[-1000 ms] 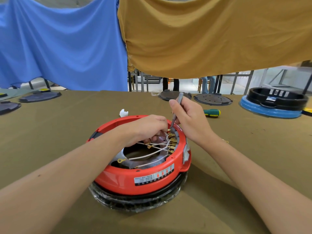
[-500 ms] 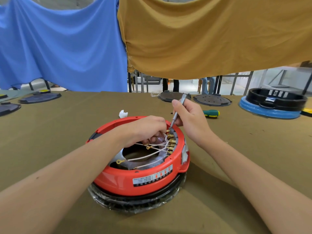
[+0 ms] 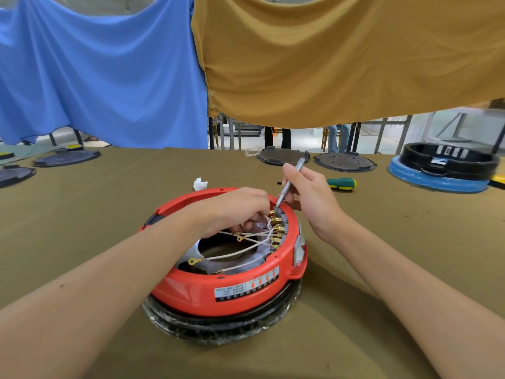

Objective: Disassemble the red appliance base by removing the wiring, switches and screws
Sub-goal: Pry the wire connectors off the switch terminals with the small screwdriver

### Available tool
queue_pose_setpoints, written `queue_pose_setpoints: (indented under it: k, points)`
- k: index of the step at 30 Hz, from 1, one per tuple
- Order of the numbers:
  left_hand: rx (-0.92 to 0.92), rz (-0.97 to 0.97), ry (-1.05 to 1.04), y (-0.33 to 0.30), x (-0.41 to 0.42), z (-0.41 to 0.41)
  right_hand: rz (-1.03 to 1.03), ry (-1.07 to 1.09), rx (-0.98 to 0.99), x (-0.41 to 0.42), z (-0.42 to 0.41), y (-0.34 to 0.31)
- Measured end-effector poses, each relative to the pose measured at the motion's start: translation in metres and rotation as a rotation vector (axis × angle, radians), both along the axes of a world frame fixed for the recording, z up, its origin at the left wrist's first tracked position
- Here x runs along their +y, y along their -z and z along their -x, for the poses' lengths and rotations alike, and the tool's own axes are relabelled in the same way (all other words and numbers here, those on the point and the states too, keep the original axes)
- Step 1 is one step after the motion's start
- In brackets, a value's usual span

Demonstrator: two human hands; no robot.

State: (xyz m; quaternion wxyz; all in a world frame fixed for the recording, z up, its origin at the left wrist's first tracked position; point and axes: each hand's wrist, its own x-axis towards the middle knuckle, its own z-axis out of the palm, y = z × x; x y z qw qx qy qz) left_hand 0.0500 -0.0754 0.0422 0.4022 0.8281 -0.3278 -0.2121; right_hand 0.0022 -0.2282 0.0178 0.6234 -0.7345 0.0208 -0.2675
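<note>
Screwdriver (image 3: 289, 184) gripped by right hand (image 3: 314, 198) now steeper; left hand (image 3: 235, 212) still pinches wires (image 3: 254, 239).

Glossy red plastic base (image 3: 191, 291), matt olive cloth table (image 3: 82, 228), metal screwdriver (image 3: 289, 184).

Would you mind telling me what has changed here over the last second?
The right hand tilted the grey screwdriver further right, tip still at the brass terminals. The left hand stays among the white wires; the red base has not moved.
</note>
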Motion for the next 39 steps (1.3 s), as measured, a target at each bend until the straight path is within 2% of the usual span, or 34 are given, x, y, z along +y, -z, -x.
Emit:
queue_pose_setpoints:
  k: [2,10,15,22,28,32,39]
  points:
    - [-0.001,0.003,0.0,-0.0002,0.0003,0.0006,0.018,0.006,-0.012,0.0006,0.001,-0.0003]
    - [-0.014,-0.003,-0.007,-0.0012,0.0011,0.0018,0.311,0.101,-0.249,0.0073,0.0056,0.0012]
    - [-0.008,-0.006,-0.007,-0.0015,0.0005,0.002,0.374,0.105,-0.266,0.0068,0.0069,0.0017]
    - [-0.01,-0.007,-0.007,-0.0022,0.0008,0.0035,0.36,0.119,-0.277,0.0075,0.008,-0.0001]
    - [-0.005,-0.008,-0.012,-0.0031,0.0005,0.005,0.316,0.04,-0.173,0.0055,0.0048,0.0033]
    - [-0.003,-0.007,-0.013,-0.0033,0.0013,0.0047,0.247,0.111,-0.24,0.0082,0.0058,0.0042]
    - [-0.006,-0.008,-0.019,-0.0031,0.0002,0.0046,0.284,0.124,-0.264,0.0079,0.0056,0.0026]
